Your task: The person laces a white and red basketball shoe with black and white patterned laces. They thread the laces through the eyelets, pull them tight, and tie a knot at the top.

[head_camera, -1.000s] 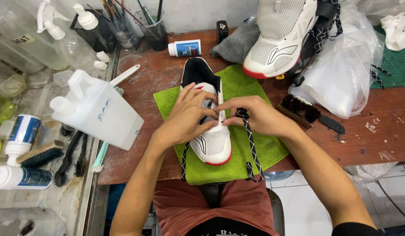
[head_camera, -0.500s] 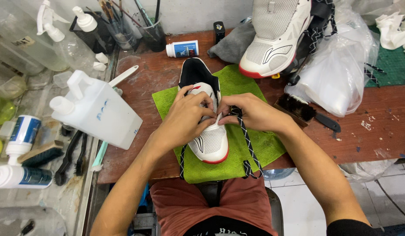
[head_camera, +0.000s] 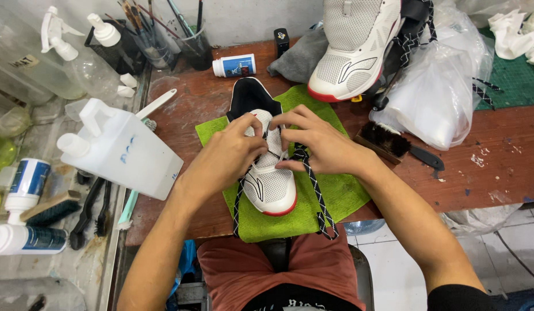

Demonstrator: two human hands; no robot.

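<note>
A white mesh sneaker (head_camera: 274,187) with a red sole edge and black collar lies toe toward me on a green cloth (head_camera: 330,193). My left hand (head_camera: 229,155) rests over its left side, fingers pinching at the eyelets. My right hand (head_camera: 316,144) is on its right side, holding the black-and-white speckled lace (head_camera: 316,193), which trails down over the table's front edge. Another strand of lace hangs on the shoe's left.
A second white sneaker (head_camera: 350,49) stands at the back beside a plastic bag (head_camera: 439,92). A shoe brush (head_camera: 393,144) lies to the right. A white jug (head_camera: 120,150), spray bottles, brushes and a small white bottle (head_camera: 235,65) crowd the left and back.
Both hands have moved up the shoe toward its tongue, working the lace at higher eyelets. The view has shifted slightly, so everything sits a bit further left.
</note>
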